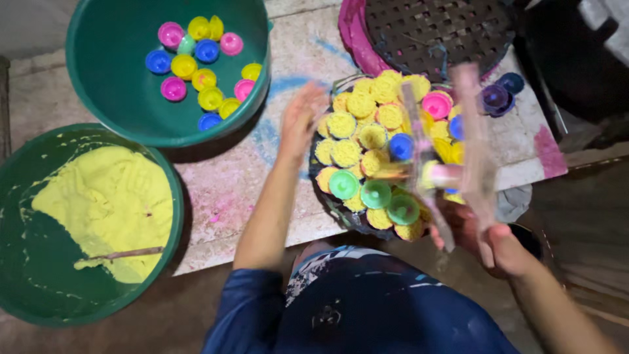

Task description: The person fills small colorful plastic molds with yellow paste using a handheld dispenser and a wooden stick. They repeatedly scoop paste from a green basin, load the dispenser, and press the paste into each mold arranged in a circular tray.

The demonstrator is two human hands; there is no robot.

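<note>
Yellow, grainy paste point(108, 203) fills the upper part of a round green basin point(171, 196) at lower left; a thin brown stick point(121, 254) lies across its lower edge. A second green basin point(105, 85), at top, holds a loose cluster of small plastic moulds point(196, 62) in pink, yellow, blue and green, each round and smooth. A dark round tray point(334, 208), just beside the person's knees, carries a heap of ridged, crumbly yellow moulded pieces point(360, 121) mixed with green, blue and pink moulds. All stand on a rough, pale slab point(223, 190) stained blue and pink.

The left hand point(300, 121) is motion-blurred, fingers extended and unclenched, at the tray's left edge; whether it touches the pieces cannot be determined. The right hand point(504, 246) is closed around a long, pale, translucent tool point(473, 137), blurred, which extends up over the tray's right side. A dark perforated grate point(432, 29) sits in a magenta rim at top.
</note>
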